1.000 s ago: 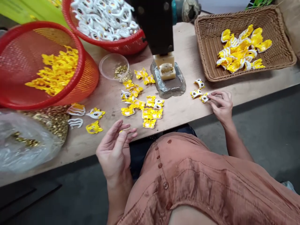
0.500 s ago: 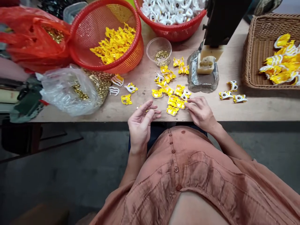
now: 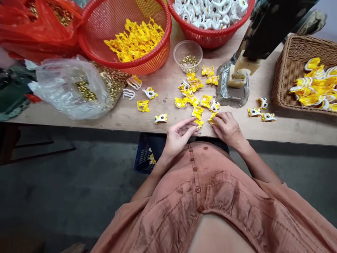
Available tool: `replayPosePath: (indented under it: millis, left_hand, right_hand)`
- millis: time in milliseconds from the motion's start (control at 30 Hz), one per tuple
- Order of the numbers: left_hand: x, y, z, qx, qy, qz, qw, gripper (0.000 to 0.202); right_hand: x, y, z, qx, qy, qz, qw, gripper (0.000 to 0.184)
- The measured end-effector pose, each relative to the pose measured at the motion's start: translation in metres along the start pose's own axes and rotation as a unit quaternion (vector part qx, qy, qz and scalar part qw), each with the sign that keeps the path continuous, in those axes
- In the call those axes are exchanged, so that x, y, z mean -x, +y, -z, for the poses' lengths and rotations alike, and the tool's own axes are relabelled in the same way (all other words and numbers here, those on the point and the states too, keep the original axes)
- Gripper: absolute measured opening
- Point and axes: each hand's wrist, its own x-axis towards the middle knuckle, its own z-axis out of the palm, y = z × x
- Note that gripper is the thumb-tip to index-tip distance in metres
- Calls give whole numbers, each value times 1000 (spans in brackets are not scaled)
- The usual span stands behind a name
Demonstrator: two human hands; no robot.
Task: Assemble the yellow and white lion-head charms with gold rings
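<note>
My right hand [image 3: 228,129] pinches a small yellow plastic animal-face piece [image 3: 212,118] just above the table's front edge. Opposite it, my left hand [image 3: 181,136] has its fingers stretched out and apart; their tips reach another yellow piece [image 3: 199,123], and I cannot tell whether they touch it. Behind both hands lies a loose cluster of yellow pieces [image 3: 194,100], some backed with white. A white-and-yellow piece with an eye [image 3: 160,118] rests left of my left hand.
A press [image 3: 238,79] with a pale block stands behind my right hand. Red baskets hold yellow parts [image 3: 139,40] and white parts [image 3: 210,14]. A clear cup [image 3: 188,56] contains brass-coloured rings. Bags [image 3: 71,88] lie left; a wicker basket [image 3: 279,70] stands right. Below is a blue crate [image 3: 142,158].
My left hand has moved right to the front yellow piece, uncovering the white-and-yellow piece. My right hand has drawn a yellow piece slightly to the right, away from the cluster. The view has shifted.
</note>
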Motion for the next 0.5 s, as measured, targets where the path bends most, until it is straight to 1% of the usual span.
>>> replayPosePath:
  millis: [33, 67, 133, 167, 200, 233, 267, 300, 367, 433, 467, 500]
  left_hand:
    - [1, -1, -1, -1, -12, 4, 1000, 43]
    - [1, -2, -3, -4, -23, 10, 1000, 42]
    - [3, -3, -7, -15, -41, 23, 999, 41]
    - [4, -3, -9, -24, -49, 25, 998, 41]
    - [4, -3, -11, -35, -57, 22, 998, 40]
    - [3, -3, -14, -44, -61, 16, 997, 39]
    - [2, -3, -16, -47, -62, 7, 997, 39]
    - [0, -2, -19, -39, -58, -1, 998, 39]
    - [-4, 0, -23, 16, -58, 8, 998, 43]
    - [-10, 3, -26, 110, -95, 54, 988, 49]
    - [-12, 4, -28, 155, -124, 83, 977, 51]
    - [-15, 6, -28, 191, -152, 111, 963, 50]
  right_hand:
    - [1, -1, 1, -10, -2, -7, 1000, 25]
    - [2, -2, 2, -23, -3, -15, 1000, 32]
    - [4, -1, 6, -40, -17, -32, 999, 50]
    - [5, 0, 7, -42, -31, -35, 998, 56]
    - [5, 1, 9, -46, -43, -33, 997, 56]
    - [5, 3, 10, -58, -45, -29, 997, 51]
    - [4, 4, 10, -82, -32, -26, 996, 43]
    - [3, 5, 10, -120, -4, -27, 992, 35]
    - [0, 4, 9, -220, 78, -44, 971, 24]
    - [-4, -1, 7, -302, 144, -59, 941, 21]
    - [-6, -5, 7, -322, 162, -59, 931, 20]
    - [-9, -9, 8, -328, 169, -52, 928, 20]
